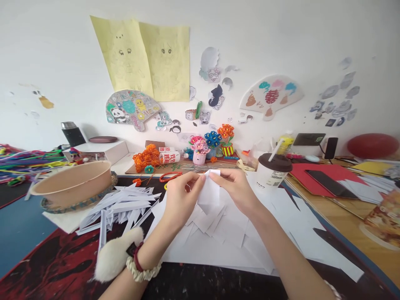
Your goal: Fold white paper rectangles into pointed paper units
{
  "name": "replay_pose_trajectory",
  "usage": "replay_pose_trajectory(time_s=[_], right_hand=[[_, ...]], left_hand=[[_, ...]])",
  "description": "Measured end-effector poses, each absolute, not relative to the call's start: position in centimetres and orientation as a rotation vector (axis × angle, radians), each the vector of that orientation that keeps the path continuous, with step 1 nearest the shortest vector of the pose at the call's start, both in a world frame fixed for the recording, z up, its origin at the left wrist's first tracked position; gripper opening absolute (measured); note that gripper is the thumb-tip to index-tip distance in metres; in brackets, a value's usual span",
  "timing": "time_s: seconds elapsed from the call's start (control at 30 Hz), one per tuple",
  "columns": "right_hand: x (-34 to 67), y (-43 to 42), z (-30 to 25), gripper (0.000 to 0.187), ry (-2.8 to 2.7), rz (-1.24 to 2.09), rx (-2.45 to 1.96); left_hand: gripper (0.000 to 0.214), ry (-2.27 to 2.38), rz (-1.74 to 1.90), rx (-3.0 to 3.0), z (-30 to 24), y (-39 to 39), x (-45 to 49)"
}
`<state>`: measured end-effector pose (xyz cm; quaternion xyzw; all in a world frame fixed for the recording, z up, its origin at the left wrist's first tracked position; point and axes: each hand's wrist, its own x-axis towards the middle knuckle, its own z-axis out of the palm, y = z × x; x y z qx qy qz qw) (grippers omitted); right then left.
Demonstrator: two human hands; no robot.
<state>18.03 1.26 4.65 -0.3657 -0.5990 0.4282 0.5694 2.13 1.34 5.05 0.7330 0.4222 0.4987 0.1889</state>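
Between my two hands a small piece of white paper (210,196) is held up by its top edge. My left hand (185,192) pinches the paper's upper left corner between thumb and fingers. On the other side my right hand (234,186) is closed on the upper right corner, where a fold shows. Below lie several loose white paper slips (233,225), spread on larger white sheets (193,255). Left of my left wrist is a heap of folded white paper strips (125,206). A pair of orange-handled scissors (170,176) rests just beyond my left hand.
A beige bowl (71,183) stands at the left. A lidded cup with a straw (272,171) is close to the right. Flower pots (200,157) and orange craft flowers (145,158) line the back by the wall. A dark phone (331,183) lies on a red folder (308,179).
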Motion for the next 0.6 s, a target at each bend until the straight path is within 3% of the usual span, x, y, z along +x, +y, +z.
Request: replay_pose_trajectory(time_s=[0.3, 0.6], right_hand=[[18.12, 1.09, 4.76, 0.022, -1.441, 1.09, -0.818], [18.02, 1.39, 4.33, 0.035, -1.429, 1.103, -0.866]], left_hand=[[0.024, 1.242, 1.463, 2.008, 5.07, 1.14, 2.18], [0.032, 1.26, 1.416, 2.089, 5.2, 1.27, 2.08]])
